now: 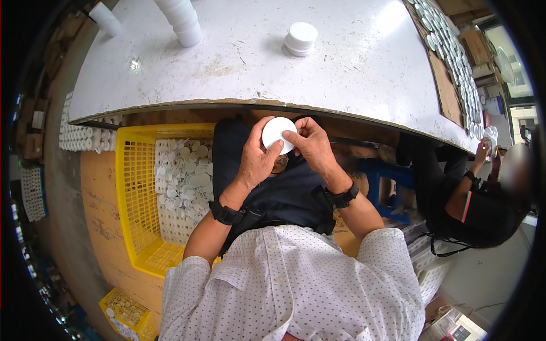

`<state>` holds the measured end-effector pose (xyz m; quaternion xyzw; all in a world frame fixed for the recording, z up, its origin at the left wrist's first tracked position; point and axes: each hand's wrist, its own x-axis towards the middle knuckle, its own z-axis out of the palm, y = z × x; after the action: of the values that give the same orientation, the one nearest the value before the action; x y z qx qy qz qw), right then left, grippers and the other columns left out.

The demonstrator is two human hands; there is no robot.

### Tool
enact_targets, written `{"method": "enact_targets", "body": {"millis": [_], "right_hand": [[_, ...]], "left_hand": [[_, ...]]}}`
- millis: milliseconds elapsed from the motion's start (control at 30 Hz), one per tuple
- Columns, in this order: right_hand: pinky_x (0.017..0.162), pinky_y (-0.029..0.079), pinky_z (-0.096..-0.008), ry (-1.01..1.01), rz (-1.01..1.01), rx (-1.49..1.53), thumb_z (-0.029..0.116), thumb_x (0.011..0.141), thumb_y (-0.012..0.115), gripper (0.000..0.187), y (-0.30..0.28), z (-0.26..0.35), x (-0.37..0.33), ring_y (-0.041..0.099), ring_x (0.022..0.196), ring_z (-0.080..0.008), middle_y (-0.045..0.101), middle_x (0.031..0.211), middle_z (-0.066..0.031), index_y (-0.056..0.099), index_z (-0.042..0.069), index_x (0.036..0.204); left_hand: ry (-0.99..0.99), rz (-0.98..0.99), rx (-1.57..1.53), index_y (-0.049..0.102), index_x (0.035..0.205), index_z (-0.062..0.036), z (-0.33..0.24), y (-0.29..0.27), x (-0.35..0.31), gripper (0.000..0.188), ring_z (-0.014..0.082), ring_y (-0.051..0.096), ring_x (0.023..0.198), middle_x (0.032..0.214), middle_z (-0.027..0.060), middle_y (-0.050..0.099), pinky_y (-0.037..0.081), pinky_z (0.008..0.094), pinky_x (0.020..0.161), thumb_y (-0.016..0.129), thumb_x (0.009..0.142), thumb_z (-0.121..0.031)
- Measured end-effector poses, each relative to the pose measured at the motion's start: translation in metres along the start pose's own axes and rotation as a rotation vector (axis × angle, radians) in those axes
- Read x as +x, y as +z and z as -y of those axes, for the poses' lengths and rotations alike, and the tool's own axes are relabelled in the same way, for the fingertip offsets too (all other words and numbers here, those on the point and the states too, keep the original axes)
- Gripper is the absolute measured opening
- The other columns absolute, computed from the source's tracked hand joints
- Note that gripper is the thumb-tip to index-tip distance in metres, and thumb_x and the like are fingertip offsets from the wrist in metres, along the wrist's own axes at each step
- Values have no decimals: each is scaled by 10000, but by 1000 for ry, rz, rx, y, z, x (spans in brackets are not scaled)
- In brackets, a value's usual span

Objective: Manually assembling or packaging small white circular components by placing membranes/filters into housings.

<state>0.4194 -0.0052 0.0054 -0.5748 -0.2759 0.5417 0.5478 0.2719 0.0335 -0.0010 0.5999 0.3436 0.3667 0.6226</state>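
Observation:
A round white disc (277, 132) is held up over my lap, just in front of the table's near edge. My left hand (257, 149) grips it from the left, thumb on its lower face. From the right, my right hand (311, 144) pinches it, with the thumb lying across its face. The fingers behind the disc are partly hidden. On the white table (227, 74) ahead stands a short stack of white discs (301, 38). Farther left rises a taller white stack (183, 24), and a white cylinder-shaped stack (106, 19) lies near the far left edge.
Left of my legs sits a yellow basket (136, 199) with many loose white pieces (190, 170) in it. A smaller yellow crate (126, 311) is at lower left. Rows of round pieces (449, 62) cover a board at the right. Another person (483, 199) works there, beside a blue stool (387, 187).

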Motion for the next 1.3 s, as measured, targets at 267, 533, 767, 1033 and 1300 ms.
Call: {"method": "enact_targets", "body": {"millis": [267,533,767,1033,1300], "right_hand": [[433,397,-154,1,15,31,170,782,695,247,1,-13,0,475,523,-34,521,664,3,466,80,764],[457,402,-166,-2,17,7,190,803,674,244,8,-15,-3,469,530,-41,521,670,8,454,94,758],[397,365,-167,13,12,21,155,838,620,222,24,-20,-7,449,469,-31,500,614,12,433,95,734],[446,372,-168,58,76,-37,130,827,628,160,28,-19,-5,476,494,-36,516,596,25,486,99,758],[497,371,-168,-73,-99,-119,150,862,579,77,-41,16,-7,494,552,-39,523,637,41,538,99,821]], "left_hand": [[11,-8,60,413,1224,-9,-3,-1,-2,440,175,517,999,1083,120,537,439,285,839,567,838,-154],[-18,-33,-2,450,1194,-14,6,-7,-3,408,171,540,955,1054,113,556,455,284,807,576,827,-141],[-244,-173,-172,546,1108,-16,14,-15,-6,297,141,582,859,970,95,611,483,265,736,551,872,-197],[-204,-326,-228,599,1044,5,22,-30,-11,271,99,567,786,888,61,629,472,246,666,555,857,-185],[-433,-793,-206,559,1119,-127,109,-180,-37,365,178,578,854,985,39,599,468,366,640,596,803,-308]]}}
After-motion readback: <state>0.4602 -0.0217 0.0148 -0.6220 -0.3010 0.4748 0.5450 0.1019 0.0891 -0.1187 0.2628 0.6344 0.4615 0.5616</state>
